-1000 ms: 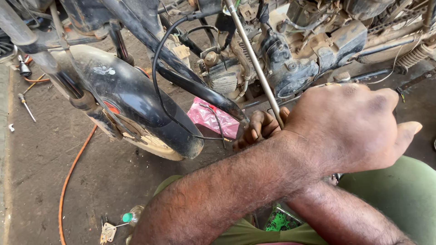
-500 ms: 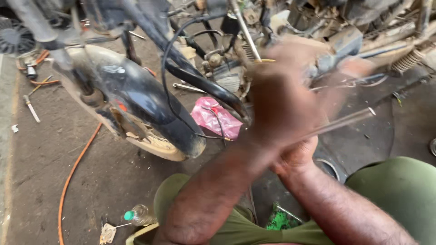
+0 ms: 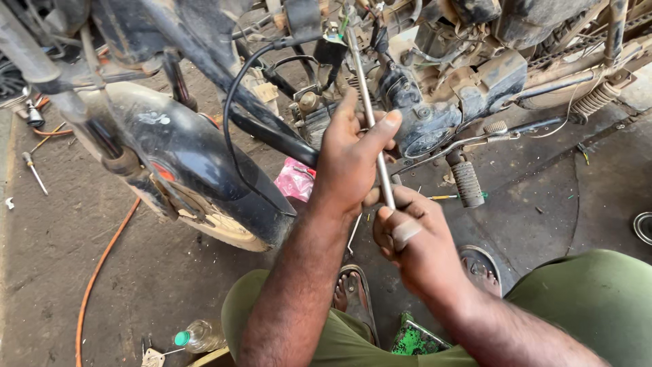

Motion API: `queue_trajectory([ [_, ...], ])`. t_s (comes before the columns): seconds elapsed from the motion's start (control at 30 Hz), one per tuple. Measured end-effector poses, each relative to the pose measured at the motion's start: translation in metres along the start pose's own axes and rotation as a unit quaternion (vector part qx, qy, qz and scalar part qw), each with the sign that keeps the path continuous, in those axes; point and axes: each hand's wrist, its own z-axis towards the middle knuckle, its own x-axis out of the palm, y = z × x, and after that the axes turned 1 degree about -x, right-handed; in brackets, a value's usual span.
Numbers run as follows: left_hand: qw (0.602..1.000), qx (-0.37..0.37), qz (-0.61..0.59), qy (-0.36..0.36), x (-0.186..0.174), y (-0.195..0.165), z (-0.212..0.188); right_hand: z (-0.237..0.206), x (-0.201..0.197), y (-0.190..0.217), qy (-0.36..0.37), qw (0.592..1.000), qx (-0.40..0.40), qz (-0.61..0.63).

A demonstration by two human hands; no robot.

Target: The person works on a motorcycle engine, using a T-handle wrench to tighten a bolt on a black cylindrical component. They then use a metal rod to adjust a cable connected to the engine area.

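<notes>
Beside a motorcycle [image 3: 204, 136], both hands, left hand [image 3: 350, 160] and right hand [image 3: 414, 245], grip a metal rod [image 3: 370, 115].

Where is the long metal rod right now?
In the head view, the metal rod stands centre frame, gripped by the left hand above the right hand, its top reaching into the motorcycle engine.
</notes>
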Motion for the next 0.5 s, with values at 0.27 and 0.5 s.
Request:
queue_trajectory([
  [0.27,0.993,0.059,-0.098,0.031,-0.003,-0.004,0.002,-0.005,-0.001,0.051,-0.015,0.822,-0.119,-0.557],
  [0.5,0.991,0.059,-0.115,0.032,-0.002,0.0,0.002,0.0,0.001,0.055,-0.011,0.77,-0.162,-0.617],
])
